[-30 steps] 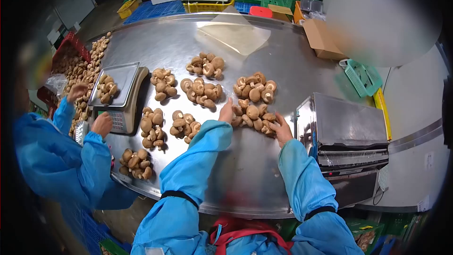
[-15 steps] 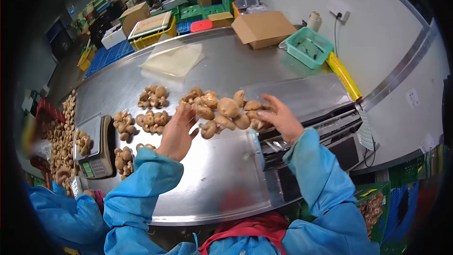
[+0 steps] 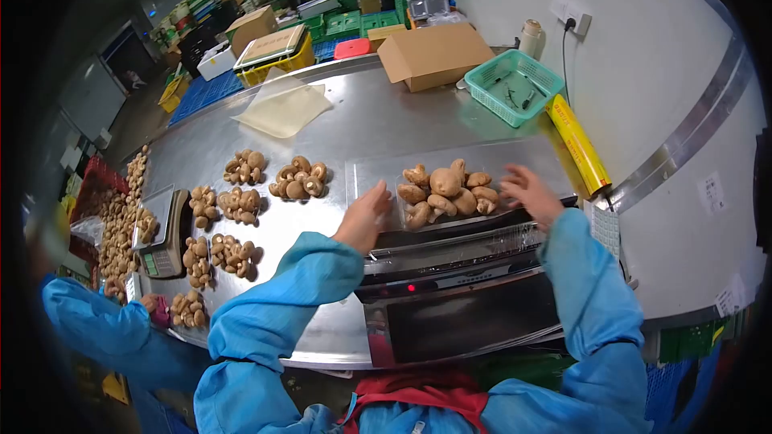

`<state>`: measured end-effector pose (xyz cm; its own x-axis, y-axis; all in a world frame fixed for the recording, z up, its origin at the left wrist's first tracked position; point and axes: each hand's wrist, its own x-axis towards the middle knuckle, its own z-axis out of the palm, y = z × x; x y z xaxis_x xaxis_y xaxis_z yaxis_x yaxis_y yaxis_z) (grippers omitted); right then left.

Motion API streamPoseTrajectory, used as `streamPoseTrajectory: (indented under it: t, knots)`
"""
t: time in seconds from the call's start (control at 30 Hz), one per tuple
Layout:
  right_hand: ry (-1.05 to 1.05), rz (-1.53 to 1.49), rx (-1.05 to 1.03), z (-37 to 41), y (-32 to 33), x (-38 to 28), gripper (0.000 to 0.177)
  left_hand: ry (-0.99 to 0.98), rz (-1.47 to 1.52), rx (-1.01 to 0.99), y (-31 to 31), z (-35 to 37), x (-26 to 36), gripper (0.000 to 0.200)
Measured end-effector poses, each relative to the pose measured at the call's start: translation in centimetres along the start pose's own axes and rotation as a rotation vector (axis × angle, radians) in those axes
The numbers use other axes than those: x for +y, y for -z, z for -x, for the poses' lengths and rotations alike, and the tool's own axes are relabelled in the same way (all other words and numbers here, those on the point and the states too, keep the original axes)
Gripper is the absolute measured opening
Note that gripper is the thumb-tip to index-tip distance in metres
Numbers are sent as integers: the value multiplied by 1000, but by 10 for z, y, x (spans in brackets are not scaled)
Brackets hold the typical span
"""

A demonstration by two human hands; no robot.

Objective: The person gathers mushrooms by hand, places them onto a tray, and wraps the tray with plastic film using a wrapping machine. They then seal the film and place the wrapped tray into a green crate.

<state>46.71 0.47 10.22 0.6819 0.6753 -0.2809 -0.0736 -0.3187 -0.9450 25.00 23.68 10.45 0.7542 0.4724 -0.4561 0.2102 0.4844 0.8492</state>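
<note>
A pile of brown mushrooms [image 3: 445,183] sits on the flat plate [image 3: 371,170] of a film-wrapping machine [image 3: 474,305]. Under and around the pile shows the edge of a clear tray. My left hand [image 3: 364,217] is just left of the pile, fingers stretched out and nothing in them. To the right of the mushrooms, my right hand [image 3: 532,194] is open, its fingertips near the outermost caps. A strip of clear film lies over the machine's front, close below both hands.
Several mushroom portions [image 3: 300,178] stand left on the steel table [image 3: 322,305]. Beyond them are a scale [image 3: 165,245], loose mushrooms [image 3: 117,233] and a co-worker's blue sleeve [image 3: 104,317]. A cardboard box [image 3: 434,52], green basket [image 3: 515,84] and yellow film box [image 3: 579,145] are at the back right.
Both hands and the mushroom pile have moved right, from over the table onto the machine's plate. My hands have come away from the pile's sides. The view has turned slightly.
</note>
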Motion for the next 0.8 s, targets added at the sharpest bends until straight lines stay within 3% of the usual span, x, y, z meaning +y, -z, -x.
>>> streamPoseTrajectory:
  t: [0.03,0.1,0.13,0.17,0.23,0.37,0.4,0.43,0.5,0.57,0.63,0.67,0.7,0.77,0.8]
  knots:
    - [167,218,2,9,16,-1,51,-88,-170,2,10,9,1,61]
    - [392,535,-86,33,54,-6,41,-642,-768,6,46,27,-6,37]
    - [648,830,-169,38,72,5,45,-795,-1110,-47,58,40,-1,36]
    - [652,824,-183,43,75,4,45,-937,-1453,-110,64,51,3,35]
    - [903,1399,-392,57,79,0,50,-1128,-1704,-269,62,61,7,38]
    - [1097,1461,-533,30,63,15,41,-1078,-1974,-588,44,44,1,35]
    - [1067,1420,-599,24,56,15,31,-1092,-1996,-608,42,38,-4,27]
    - [1078,1422,-596,19,54,22,31,-1093,-2003,-597,39,35,-4,27]
    - [823,763,-466,18,45,37,23,-1033,-1964,-654,37,32,-1,19]
    - [770,635,-392,22,44,37,13,-989,-1925,-657,36,33,-3,11]
    - [88,-356,-300,25,38,47,9,-656,-1179,-426,29,36,-19,9]
    - [75,-471,-329,26,34,49,6,-675,-975,-370,28,32,-29,5]
    - [79,-469,-328,30,33,49,6,-680,-974,-371,26,38,-36,5]
    - [19,-721,-306,38,32,44,6,-383,-260,-237,23,58,-42,5]
    - [18,-722,-279,48,41,32,6,-350,-182,-185,18,76,-35,8]
